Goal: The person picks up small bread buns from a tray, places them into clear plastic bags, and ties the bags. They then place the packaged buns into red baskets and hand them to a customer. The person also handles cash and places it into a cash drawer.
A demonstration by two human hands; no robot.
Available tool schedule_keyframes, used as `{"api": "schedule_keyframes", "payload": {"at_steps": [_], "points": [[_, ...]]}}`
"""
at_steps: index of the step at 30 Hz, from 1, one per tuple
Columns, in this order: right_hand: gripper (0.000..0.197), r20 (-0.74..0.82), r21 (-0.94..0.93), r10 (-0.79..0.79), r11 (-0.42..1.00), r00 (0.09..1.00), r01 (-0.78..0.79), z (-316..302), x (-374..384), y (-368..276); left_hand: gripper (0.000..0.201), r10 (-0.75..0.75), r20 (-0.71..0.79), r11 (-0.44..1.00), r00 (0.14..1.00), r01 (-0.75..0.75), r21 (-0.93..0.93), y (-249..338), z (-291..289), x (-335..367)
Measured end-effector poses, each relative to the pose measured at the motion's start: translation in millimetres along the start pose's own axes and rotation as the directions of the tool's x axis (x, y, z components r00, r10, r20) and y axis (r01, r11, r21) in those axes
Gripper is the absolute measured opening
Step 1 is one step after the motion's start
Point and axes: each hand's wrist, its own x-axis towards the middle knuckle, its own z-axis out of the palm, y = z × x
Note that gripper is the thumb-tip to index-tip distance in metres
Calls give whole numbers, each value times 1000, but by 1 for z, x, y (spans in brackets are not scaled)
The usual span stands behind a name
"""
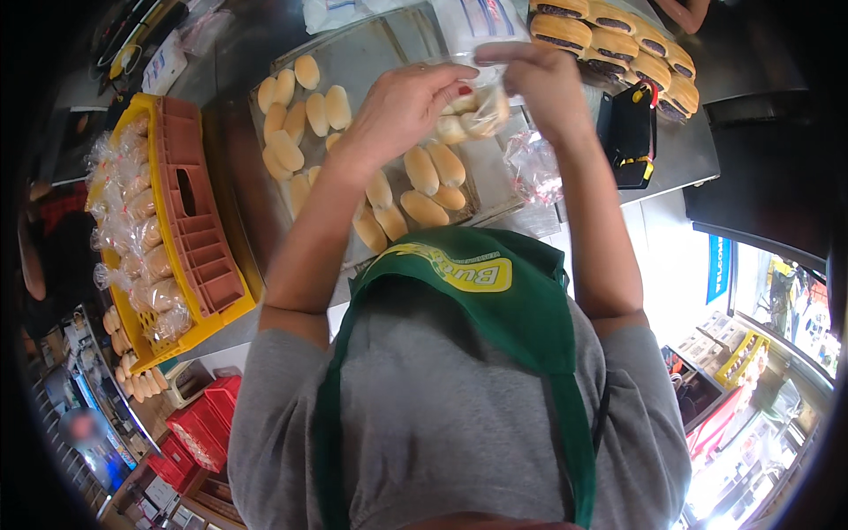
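in the head view, two hands meet above the far right part of one grey metal tray [375, 57], over one clear bag [484, 122] that holds several pale rolls, too bunched to count. the left hand [402, 104] pinches the bag's neck between thumb and fingers; the right hand [549, 87] has its forefinger stretched toward the neck, but it is blurred, so i cannot tell whether it grips the film. four loose rolls [422, 170] lie together toward the tray's near right corner, and at least fourteen other rolls [286, 150] spread along its left side to the near edge, some partly behind the left forearm. one crumpled clear wrapper [533, 168] sits at the tray's right edge. at the far right corner of the surface [685, 159] are about ten dark-filled buns [615, 43], with one black box [625, 137] just nearer. by the surface's left edge stand one yellow crate [196, 336], packed with bagged rolls [140, 208], and one red-brown crate [183, 146] against its inner side.
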Motion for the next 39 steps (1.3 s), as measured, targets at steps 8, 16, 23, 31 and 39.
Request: {"api": "schedule_keyframes", "payload": {"at_steps": [8, 16, 23, 31, 39], "points": [[32, -167, -441, -134, 896, 977, 47, -29, -61, -18, 15, 462, -63, 872, 884, -441, 213, 35, 10, 12], [32, -159, -474, -84, 880, 984, -1, -14, -65, 111, 9, 292, 187, 905, 938, -334, 262, -21, 85, -10], [28, -155, -106, 88, 989, 984, -105, -52, -68, 27, 17, 390, 106, 814, 915, -397, 424, 29, 21, -3], [21, -49, 101, 98, 990, 994, -93, -43, -73, -3, 20, -253, -281, 824, 926, 54, -564, 42, 66, -3], [51, 16, -383, -451, 822, 892, 422, -58, -83, -27, 19, -253, 142, 558, 957, 264, -787, 25, 54, 0]]}}
